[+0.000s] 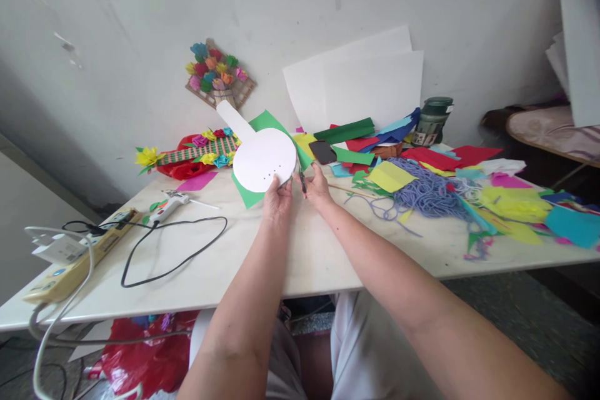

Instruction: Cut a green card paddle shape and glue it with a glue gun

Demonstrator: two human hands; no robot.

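My left hand (277,200) grips the lower edge of a white fan-shaped cutout (262,159), thumb on its face beside several small dark dots. The cutout has a round body and a straight handle pointing to the upper left. Behind it lies a green paper sheet (266,120), its corners sticking out on several sides. My right hand (317,189) is closed around dark-handled scissors (302,182) at the cutout's right edge. Whether the blades are apart is too small to tell.
A glue gun (171,206) and a power strip (79,256) with cords lie at left. A flower-decorated woven piece (201,151) lies behind. To the right are a phone (323,151), coloured paper, purple yarn (429,190) and a dark green jar (432,120).
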